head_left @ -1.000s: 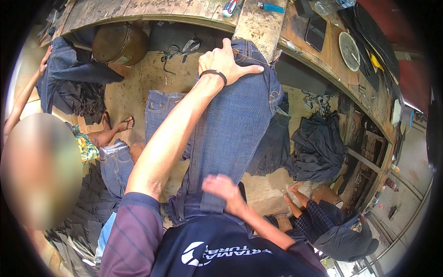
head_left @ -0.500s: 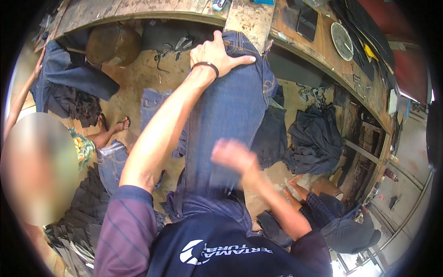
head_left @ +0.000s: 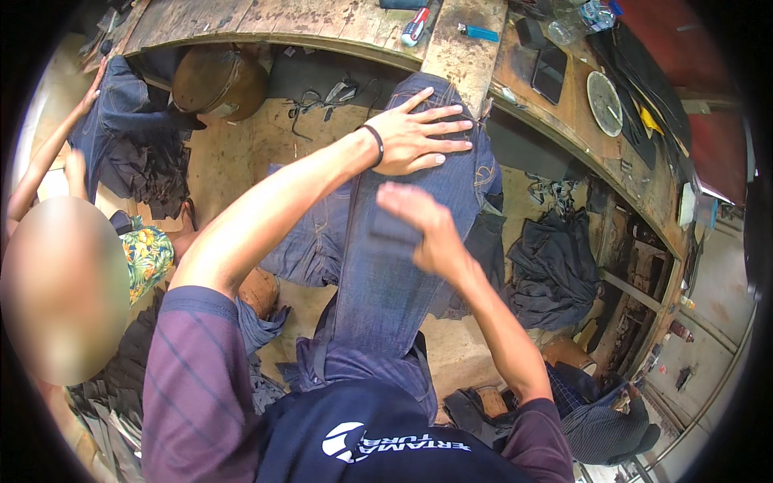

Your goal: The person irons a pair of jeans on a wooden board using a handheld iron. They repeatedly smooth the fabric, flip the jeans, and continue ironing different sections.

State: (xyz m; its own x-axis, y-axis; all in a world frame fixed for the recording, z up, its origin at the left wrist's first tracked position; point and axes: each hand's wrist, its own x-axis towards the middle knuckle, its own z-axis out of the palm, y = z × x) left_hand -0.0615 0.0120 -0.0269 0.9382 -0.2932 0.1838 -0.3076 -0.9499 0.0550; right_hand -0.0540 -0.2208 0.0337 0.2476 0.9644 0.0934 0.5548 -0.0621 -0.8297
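A pair of blue jeans (head_left: 386, 266) lies stretched lengthwise in front of me, its upper end on a wooden board (head_left: 463, 56). My left hand (head_left: 423, 137) presses flat on the upper part of the jeans, fingers spread and holding nothing. Lower on the same leg is my right hand (head_left: 427, 229), slightly blurred. Its fingers close round a dark grey block (head_left: 394, 232), which is against or just above the denim; motion blur hides whether it touches. What the block is made of cannot be made out.
A curved wooden bench (head_left: 266, 24) runs along the far side. On it are a blue lighter (head_left: 478, 32), a phone (head_left: 549, 74) and a round dish (head_left: 604, 105). Dark garments (head_left: 551, 270) lie in a pile at right. Another person's arm (head_left: 56, 153) reaches toward jeans at left.
My left hand has shifted from the waist end to lie flat across the jeans, fingers spread. My right hand has moved farther up the leg with the block. The view has shifted slightly.
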